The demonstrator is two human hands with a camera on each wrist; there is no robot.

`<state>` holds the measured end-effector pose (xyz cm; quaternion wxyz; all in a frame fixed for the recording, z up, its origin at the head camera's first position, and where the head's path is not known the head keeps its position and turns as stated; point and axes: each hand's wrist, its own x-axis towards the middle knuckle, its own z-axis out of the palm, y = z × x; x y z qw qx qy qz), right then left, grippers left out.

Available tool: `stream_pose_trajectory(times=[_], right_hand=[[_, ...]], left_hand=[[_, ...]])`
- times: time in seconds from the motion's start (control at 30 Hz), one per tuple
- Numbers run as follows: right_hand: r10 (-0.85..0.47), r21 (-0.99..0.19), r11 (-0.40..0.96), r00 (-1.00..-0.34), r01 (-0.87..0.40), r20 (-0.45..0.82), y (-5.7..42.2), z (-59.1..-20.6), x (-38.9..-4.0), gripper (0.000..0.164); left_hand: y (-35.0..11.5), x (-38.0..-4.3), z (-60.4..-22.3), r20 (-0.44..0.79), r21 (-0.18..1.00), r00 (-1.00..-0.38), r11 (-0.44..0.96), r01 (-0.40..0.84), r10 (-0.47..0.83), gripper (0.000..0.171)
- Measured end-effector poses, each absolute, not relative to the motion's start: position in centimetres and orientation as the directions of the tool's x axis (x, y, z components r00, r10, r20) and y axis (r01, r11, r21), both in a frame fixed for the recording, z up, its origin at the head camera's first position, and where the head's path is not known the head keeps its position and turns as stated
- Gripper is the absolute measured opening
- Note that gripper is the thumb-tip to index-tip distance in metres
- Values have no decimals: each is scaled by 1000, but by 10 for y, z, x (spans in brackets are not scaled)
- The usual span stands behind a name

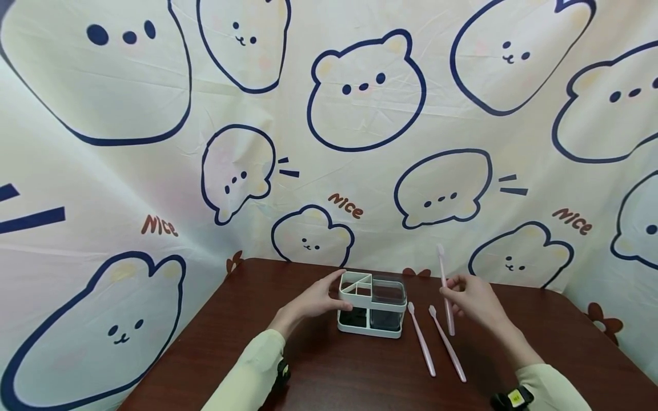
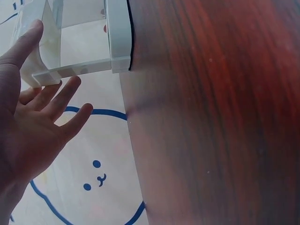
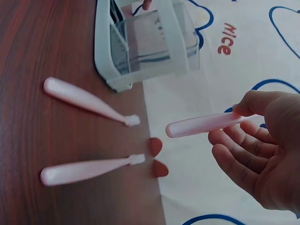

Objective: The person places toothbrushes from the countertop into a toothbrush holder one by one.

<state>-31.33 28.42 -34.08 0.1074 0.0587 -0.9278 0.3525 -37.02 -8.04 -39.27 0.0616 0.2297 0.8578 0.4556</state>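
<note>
A white and clear toothbrush holder [image 1: 370, 306] with divided top compartments stands on the brown table [image 1: 329, 371]. My left hand [image 1: 316, 298] grips its left side, thumb at the front and fingers around the back; in the left wrist view the thumb [image 2: 29, 41] lies against the white frame. To the right, my right hand [image 1: 477, 298] pinches a pink toothbrush [image 3: 199, 125] between thumb and fingers, above the table with its bristle head up. Two more pink toothbrushes, one nearer the holder [image 1: 422, 343] and one farther right [image 1: 448, 345], lie side by side with their heads pointing away.
Behind the table hangs a pale cloth [image 1: 360, 171] printed with blue-outlined animal faces; it also covers the left and right sides. The table's far edge [image 1: 288, 264] lies just behind the holder. Both forearms wear pale sleeves and dark wrist straps.
</note>
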Motion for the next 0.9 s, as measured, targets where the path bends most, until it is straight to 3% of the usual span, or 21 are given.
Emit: stream_pose_trajectory(times=[0.9], right_hand=[[-62,-631,702,-911,-329,407,221,-299,-317,22]], left_hand=[[-80,-372,-395,108,794,-892,502,344,439,90]])
